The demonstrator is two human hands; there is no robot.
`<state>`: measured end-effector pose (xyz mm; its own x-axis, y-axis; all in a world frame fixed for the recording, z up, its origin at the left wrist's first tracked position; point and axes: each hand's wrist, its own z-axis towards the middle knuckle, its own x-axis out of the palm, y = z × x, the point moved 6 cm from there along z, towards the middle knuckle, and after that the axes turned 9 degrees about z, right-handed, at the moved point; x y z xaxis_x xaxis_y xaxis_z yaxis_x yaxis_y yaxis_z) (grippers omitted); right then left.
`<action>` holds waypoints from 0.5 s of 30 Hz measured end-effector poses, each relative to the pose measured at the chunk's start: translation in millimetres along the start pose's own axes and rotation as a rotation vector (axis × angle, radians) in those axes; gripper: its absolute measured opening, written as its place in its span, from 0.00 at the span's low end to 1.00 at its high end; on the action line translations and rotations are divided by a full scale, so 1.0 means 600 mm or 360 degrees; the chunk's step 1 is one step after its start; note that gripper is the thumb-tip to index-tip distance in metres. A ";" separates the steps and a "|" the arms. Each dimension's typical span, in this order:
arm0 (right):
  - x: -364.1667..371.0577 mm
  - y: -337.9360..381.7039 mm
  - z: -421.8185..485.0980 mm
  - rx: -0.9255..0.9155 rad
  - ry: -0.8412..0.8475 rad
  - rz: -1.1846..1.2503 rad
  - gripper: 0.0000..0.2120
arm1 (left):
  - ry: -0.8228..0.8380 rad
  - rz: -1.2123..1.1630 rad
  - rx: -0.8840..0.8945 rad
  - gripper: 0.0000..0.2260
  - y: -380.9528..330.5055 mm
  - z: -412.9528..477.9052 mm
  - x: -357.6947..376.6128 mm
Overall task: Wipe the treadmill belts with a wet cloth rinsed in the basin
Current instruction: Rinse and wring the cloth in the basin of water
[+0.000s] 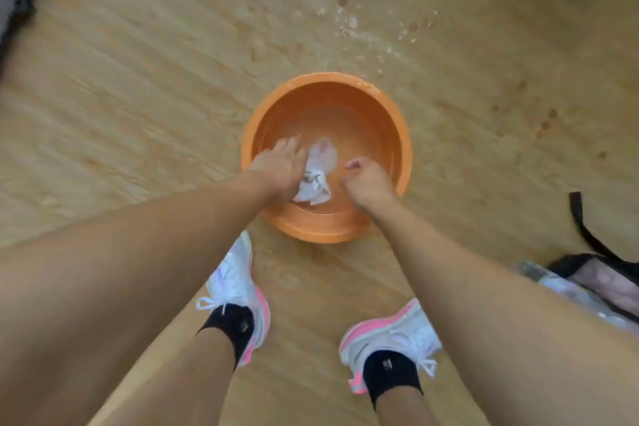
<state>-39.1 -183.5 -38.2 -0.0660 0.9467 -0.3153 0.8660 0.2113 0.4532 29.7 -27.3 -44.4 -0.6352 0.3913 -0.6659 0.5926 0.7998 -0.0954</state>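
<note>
Rinsing is the step in hand: your left hand grips the white cloth inside the orange basin, your right hand curled, empty. Next probably calls for two-handed wringing.

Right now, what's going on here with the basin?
A person stands over an orange basin of water on the wooden floor, rinsing a white cloth. The left hand holds the cloth in the water; the right hand is beside it, fingers curled, apart from the cloth. Beyond the basin, water drops dot the floor.
</note>
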 end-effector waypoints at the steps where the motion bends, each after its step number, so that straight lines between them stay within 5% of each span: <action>1: 0.027 -0.009 0.010 0.0025 0.0045 -0.0054 0.10 | 0.0063 0.0073 0.0022 0.23 0.006 0.018 0.023; 5: 0.119 -0.045 0.046 -0.0064 0.0122 -0.0201 0.11 | -0.0065 -0.0013 -0.0039 0.17 0.020 0.051 0.062; 7: 0.118 -0.047 0.057 -0.0184 -0.0011 0.0035 0.08 | -0.0250 -0.0561 -0.0139 0.08 0.015 0.048 0.050; 11: 0.070 -0.034 0.057 -0.0327 -0.0349 0.0343 0.11 | -0.0379 -0.1757 -0.0607 0.08 0.045 0.036 0.048; 15: 0.009 -0.026 0.080 -0.0194 -0.0487 0.0105 0.13 | -0.0493 -0.2015 -0.0775 0.05 0.050 0.016 0.045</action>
<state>-29.4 -193.2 -86.9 0.1558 0.8463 -0.5094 0.7967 0.1971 0.5713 35.1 2.8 -72.6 -0.4317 -0.7746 -0.4623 -0.5676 0.6316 -0.5282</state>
